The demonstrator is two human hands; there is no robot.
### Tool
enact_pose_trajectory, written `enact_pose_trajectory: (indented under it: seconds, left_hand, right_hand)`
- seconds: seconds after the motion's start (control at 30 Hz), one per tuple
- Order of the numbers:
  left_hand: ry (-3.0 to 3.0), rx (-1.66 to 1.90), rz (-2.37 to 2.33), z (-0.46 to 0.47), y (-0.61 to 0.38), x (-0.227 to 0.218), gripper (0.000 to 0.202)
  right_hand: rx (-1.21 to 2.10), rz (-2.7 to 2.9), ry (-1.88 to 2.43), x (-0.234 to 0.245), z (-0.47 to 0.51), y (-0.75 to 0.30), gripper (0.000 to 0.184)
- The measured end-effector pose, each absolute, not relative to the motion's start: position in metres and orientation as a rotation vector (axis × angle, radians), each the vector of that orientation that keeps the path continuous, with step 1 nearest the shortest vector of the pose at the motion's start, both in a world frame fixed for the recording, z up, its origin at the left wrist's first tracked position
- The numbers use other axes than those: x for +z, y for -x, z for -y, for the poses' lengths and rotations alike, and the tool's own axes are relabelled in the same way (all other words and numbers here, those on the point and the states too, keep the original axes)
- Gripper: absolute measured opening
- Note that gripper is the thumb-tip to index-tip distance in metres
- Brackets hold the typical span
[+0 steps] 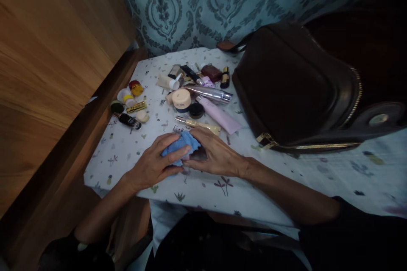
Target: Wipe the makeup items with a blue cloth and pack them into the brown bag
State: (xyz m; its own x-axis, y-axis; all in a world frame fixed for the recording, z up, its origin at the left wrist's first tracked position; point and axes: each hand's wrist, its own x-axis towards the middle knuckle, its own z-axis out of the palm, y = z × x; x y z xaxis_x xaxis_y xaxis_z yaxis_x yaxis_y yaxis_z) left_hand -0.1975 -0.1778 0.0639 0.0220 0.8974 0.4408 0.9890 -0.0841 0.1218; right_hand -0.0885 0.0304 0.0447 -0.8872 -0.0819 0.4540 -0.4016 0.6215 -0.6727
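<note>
A blue cloth [178,147] is bunched between my two hands over the front part of the table. My left hand [152,161] is closed around it from the left, fingers curled over the fabric. From the right, my right hand [218,152] grips a small pinkish item [186,158] that the cloth partly wraps; its kind is hidden. Just beyond my fingers lies a slim beige tube [203,125] with a shiny cap. Behind it are a pink tube [219,114], a silver tube [210,94], a peach-lidded jar [182,99] and a black round jar [196,111].
More cosmetics, including a brown pouch-like item [211,73], lie at the back. Several small jars and a dark bottle [127,120] stand at the left edge. A large dark brown bag [286,89] fills the right side. A wooden panel [63,51] borders the left.
</note>
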Motion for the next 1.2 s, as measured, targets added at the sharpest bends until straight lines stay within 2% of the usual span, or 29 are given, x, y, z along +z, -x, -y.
enact_pose_trajectory:
  seconds: [0.3,0.47,0.7,0.83,0.93,1.13,1.2]
  left_hand:
    - [1.95,-0.808,2.02,0.163,0.199,0.048,0.073]
    - [1.891,-0.889,2.02,0.163,0.197,0.048,0.067]
    - [1.805,-0.904,1.913,0.164,0.194,0.046,0.048]
    - [1.875,-0.962,1.917,0.159,0.193,0.049,0.054]
    - [1.888,-1.087,1.972,0.152,0.193,0.054,0.058]
    - [1.707,-1.469,2.159,0.15,0.196,0.056,0.05]
    - [1.644,-1.544,2.205,0.15,0.197,0.054,0.049]
  right_hand:
    - [1.552,2.364,-0.19,0.048,-0.032,0.088,0.037]
    - [1.613,2.32,-0.141,0.048,-0.033,0.088,0.039]
    - [1.659,2.287,-0.077,0.054,-0.031,0.085,0.027]
    - [1.724,2.247,-0.094,0.055,-0.031,0.085,0.026]
    - [1.739,2.25,-0.11,0.055,-0.032,0.085,0.031]
    - [1.603,2.244,-0.165,0.054,-0.034,0.087,0.053]
    - [1.594,2.229,-0.177,0.053,-0.034,0.088,0.053]
